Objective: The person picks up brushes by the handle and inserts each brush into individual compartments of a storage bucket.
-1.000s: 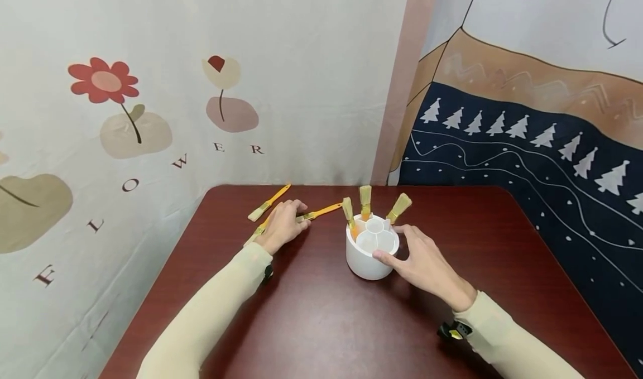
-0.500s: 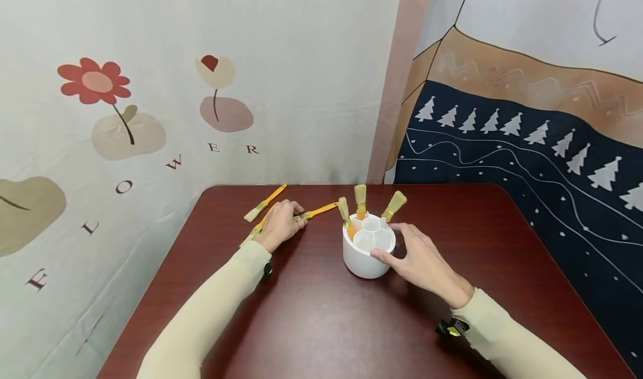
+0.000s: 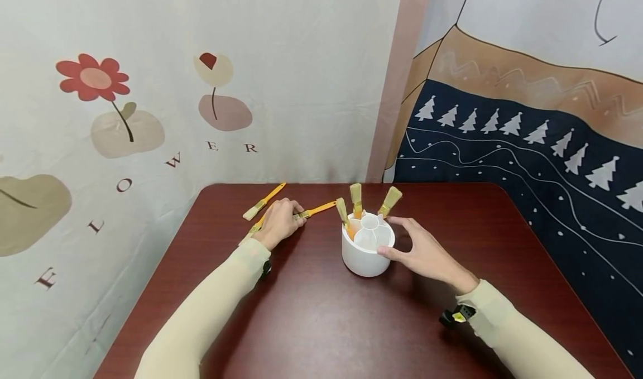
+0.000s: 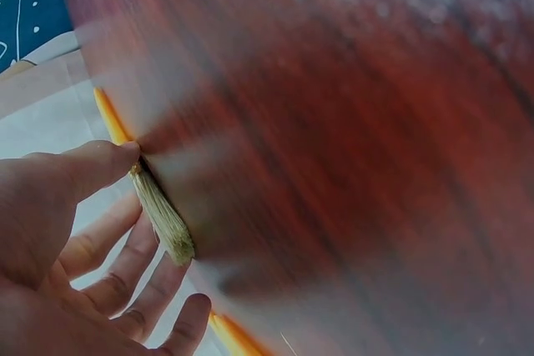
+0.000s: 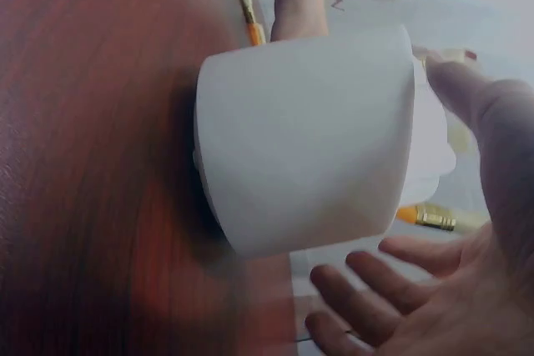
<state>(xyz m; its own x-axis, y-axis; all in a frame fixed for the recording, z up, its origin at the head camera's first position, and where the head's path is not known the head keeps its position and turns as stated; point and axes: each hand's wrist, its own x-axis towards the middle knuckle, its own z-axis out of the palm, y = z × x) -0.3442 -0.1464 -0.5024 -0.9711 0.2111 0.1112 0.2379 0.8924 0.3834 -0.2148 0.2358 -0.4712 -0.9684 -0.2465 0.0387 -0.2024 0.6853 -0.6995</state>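
In the head view my left hand point(image 3: 282, 221) is at a paintbrush point(image 3: 320, 209) with a yellow handle, lying on the table. The left wrist view has my thumb and fingers pinching this brush near its metal collar, bristles point(image 4: 169, 218) pointing towards the little finger. My right hand point(image 3: 427, 253) curves loosely beside a round white divided holder point(image 3: 365, 260), fingers spread. Its thumb is close to the rim; whether it touches cannot be told. Bristles up, three brushes stand in the holder: one at left point(image 3: 343, 211), one behind point(image 3: 356, 197), one leaning right point(image 3: 390, 199).
Another paintbrush point(image 3: 263, 201) lies at the table's far left. One more brush point(image 3: 254, 229) is partly hidden beneath the left hand. Behind the dark red table point(image 3: 311, 323) hang a pale flower-print cloth point(image 3: 311, 89) and a navy tree-print cloth point(image 3: 502, 161).
The right hand has drawn slightly back from the holder, its thumb shifting right. The rightmost standing brush has tilted a little left. My left hand stays at the same brush.
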